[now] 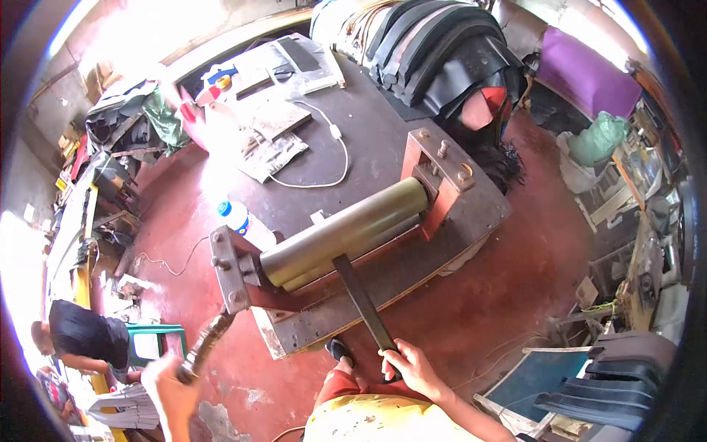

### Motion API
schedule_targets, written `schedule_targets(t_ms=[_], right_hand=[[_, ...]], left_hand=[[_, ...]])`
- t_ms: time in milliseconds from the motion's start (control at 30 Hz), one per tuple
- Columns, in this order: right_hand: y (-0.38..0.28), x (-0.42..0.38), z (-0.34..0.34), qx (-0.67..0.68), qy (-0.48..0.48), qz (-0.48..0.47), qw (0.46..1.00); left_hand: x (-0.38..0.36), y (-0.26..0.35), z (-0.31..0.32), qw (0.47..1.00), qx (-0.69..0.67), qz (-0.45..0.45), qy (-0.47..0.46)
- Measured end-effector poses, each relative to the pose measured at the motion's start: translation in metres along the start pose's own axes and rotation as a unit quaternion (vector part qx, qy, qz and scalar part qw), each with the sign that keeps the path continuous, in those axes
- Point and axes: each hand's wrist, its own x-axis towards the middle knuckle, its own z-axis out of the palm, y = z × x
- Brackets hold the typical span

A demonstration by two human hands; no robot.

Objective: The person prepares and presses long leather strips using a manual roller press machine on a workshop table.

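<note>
A roller press with two metal rollers [346,228] stands on the near edge of the dark table [368,140], held between reddish-brown end brackets. My left hand [171,390] is wrapped round the end of the crank handle [210,340], at the lower left of the press. One end of a dark flat strip [362,302] meets the rollers near their middle. Its near end is in my right hand [412,368], with fingers closed round it in front of my body.
A bottle with a blue cap [237,216] stands left of the press. Behind lie a white cable [346,158], papers and a stack of dark sheets [442,51]. Another person [88,335] is at the far left, beside a green stool [158,329].
</note>
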Motion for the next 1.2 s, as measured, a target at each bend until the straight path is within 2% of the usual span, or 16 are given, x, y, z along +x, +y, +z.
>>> schedule_targets(t_ms=[133, 267, 333, 400, 500, 533, 567, 667, 700, 733, 800, 867, 967, 1000, 1067, 1200], right_hand=[[-0.016, 0.014, 0.006, -0.022, 0.015, 0.020, 0.999], [-0.037, 0.028, 0.016, -0.003, 0.036, 0.044, 0.998], [-0.050, 0.041, 0.021, -0.003, 0.038, 0.034, 0.999], [-0.062, 0.055, 0.025, -0.027, 0.030, 0.053, 0.998], [-0.058, 0.063, 0.019, -0.002, 0.009, 0.048, 0.999], [-0.057, 0.064, 0.019, 0.011, 0.007, 0.039, 0.999], [-0.052, 0.068, 0.016, -0.006, -0.004, 0.043, 0.999], [-0.030, 0.078, 0.005, -0.202, 0.014, -0.078, 0.976], [-0.056, 0.071, 0.006, -0.456, 0.037, -0.026, 0.889], [-0.085, 0.061, 0.005, -0.594, 0.039, -0.121, 0.795], [-0.157, 0.056, 0.009, -0.410, 0.029, -0.094, 0.907], [-0.221, 0.088, 0.032, -0.311, 0.068, -0.211, 0.924], [-0.236, 0.236, 0.051, -0.503, 0.109, -0.293, 0.806], [-0.223, 0.289, 0.052, -0.557, 0.106, -0.289, 0.772], [-0.248, 0.318, 0.074, -0.499, -0.068, 0.076, 0.861], [-0.251, 0.345, 0.074, -0.297, -0.113, 0.114, 0.941]], left_hand=[[0.132, 0.001, -0.007, 0.961, 0.003, 0.154, 0.231], [0.281, 0.003, 0.059, 0.975, 0.076, 0.153, 0.141], [0.312, -0.008, 0.158, 0.972, 0.065, 0.215, 0.066], [0.270, -0.042, 0.278, 0.974, -0.019, 0.227, -0.007], [0.089, -0.065, 0.372, 0.964, -0.231, -0.064, -0.112], [0.040, -0.085, 0.381, 0.958, -0.225, -0.056, -0.170], [0.013, -0.017, 0.286, 0.982, -0.106, 0.094, -0.121], [-0.049, 0.001, 0.188, 0.962, -0.025, 0.032, -0.271], [-0.056, 0.009, 0.147, 0.957, -0.037, 0.055, -0.281], [-0.054, 0.020, 0.105, 0.949, -0.061, 0.050, -0.307], [-0.042, 0.032, 0.031, 0.949, -0.045, 0.039, -0.310], [-0.019, 0.036, -0.022, 0.973, -0.077, 0.016, -0.218], [0.030, 0.038, -0.053, 0.988, -0.066, 0.025, -0.141], [0.045, 0.040, -0.059, 0.991, -0.081, 0.025, -0.101], [0.075, 0.041, -0.066, 0.996, -0.053, 0.041, -0.065], [0.142, 0.014, -0.042, 0.986, -0.145, 0.086, -0.011]])
